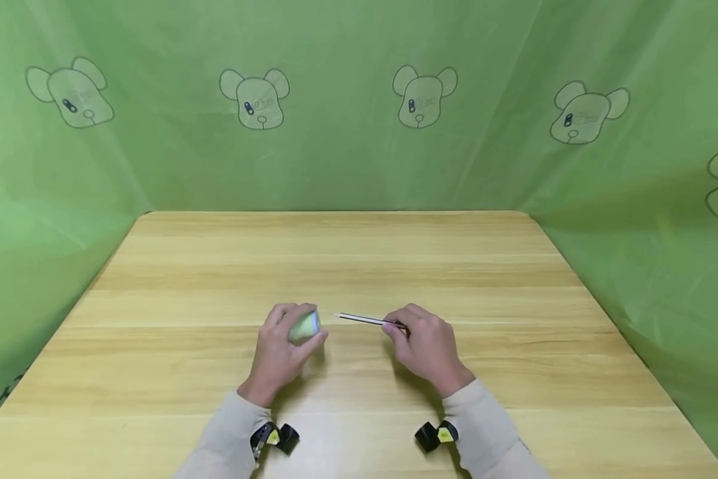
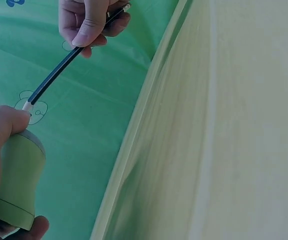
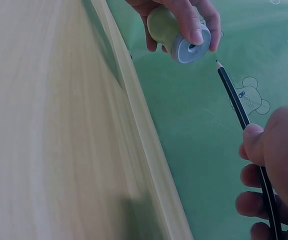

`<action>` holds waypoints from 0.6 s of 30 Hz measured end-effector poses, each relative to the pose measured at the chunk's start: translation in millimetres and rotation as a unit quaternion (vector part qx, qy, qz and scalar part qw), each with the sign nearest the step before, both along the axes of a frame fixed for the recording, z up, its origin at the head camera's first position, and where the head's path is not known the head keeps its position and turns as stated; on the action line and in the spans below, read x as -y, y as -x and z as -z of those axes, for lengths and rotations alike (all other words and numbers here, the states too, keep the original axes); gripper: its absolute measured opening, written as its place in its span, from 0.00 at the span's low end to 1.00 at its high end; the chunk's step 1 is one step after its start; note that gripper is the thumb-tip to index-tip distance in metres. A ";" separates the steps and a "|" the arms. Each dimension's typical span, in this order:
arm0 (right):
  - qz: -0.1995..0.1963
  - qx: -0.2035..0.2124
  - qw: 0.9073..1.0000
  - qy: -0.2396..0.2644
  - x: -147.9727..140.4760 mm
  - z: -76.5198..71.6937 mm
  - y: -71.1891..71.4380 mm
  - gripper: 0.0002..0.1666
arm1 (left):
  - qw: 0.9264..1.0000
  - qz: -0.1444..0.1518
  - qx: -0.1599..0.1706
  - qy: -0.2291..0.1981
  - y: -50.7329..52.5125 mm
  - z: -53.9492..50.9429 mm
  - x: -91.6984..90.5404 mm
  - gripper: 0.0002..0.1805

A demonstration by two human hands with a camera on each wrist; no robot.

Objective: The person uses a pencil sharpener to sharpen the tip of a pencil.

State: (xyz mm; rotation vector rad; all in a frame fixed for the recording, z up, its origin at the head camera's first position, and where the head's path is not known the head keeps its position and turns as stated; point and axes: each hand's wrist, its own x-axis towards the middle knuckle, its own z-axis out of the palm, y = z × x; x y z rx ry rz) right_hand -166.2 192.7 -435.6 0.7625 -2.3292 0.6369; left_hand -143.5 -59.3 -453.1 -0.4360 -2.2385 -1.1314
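Observation:
Left of centre above the table, my left hand (image 1: 277, 347) grips a light green pencil sharpener (image 1: 303, 327) with a waisted body (image 2: 20, 172). In the right wrist view, the sharpener's blue-grey end face (image 3: 190, 49) shows a small hole and is turned toward the pencil. My right hand (image 1: 428, 342) pinches a dark pencil (image 1: 361, 319) with pale stripes, its rear part lying along the curled fingers. The sharpened tip (image 3: 219, 64) points at the sharpener, and a small gap separates the two.
A wood-grain table (image 1: 359, 259) lies beneath both hands. Green sheeting (image 1: 341, 166) printed with bear heads hangs behind the table and along both sides. Each wrist wears a small black camera, one on the left (image 1: 287, 439) and one on the right (image 1: 427, 437).

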 end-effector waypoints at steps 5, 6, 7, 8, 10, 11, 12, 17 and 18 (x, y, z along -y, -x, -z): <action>0.001 0.050 0.998 0.025 -0.1 -1.1 0.1 0.03 | 1.000 0.010 -0.001 0.004 1.2 -1.4 1.2 0.22; -0.002 0.070 0.997 0.037 0.0 -1.2 0.1 0.03 | 1.000 0.012 -0.001 0.006 1.2 -1.7 1.6 0.22; -0.007 0.090 0.995 0.050 0.0 -1.4 -0.1 0.03 | 1.000 0.014 0.000 0.008 1.3 -1.9 1.9 0.21; -0.012 0.110 0.992 0.064 0.1 -1.4 -0.1 0.03 | 1.000 0.016 0.001 0.010 1.3 -2.0 2.2 0.20; -0.023 0.144 0.985 0.089 0.3 -2.0 -0.2 0.03 | 1.000 0.019 0.000 0.014 1.5 -2.1 3.0 0.18; -0.026 0.158 0.982 0.099 0.4 -2.2 0.1 0.03 | 1.000 0.021 0.000 0.014 1.5 -2.1 3.5 0.17; -0.029 0.168 0.980 0.107 0.4 -2.8 0.1 0.02 | 1.000 0.022 0.000 0.014 1.6 -2.2 3.9 0.17; -0.020 0.188 0.975 0.118 0.4 -6.1 -0.7 0.03 | 1.000 0.023 0.004 0.005 2.0 -1.7 5.6 0.15; -0.016 0.189 0.975 0.117 0.4 -6.5 -0.9 0.03 | 1.000 0.022 0.005 0.005 2.2 -1.5 6.0 0.15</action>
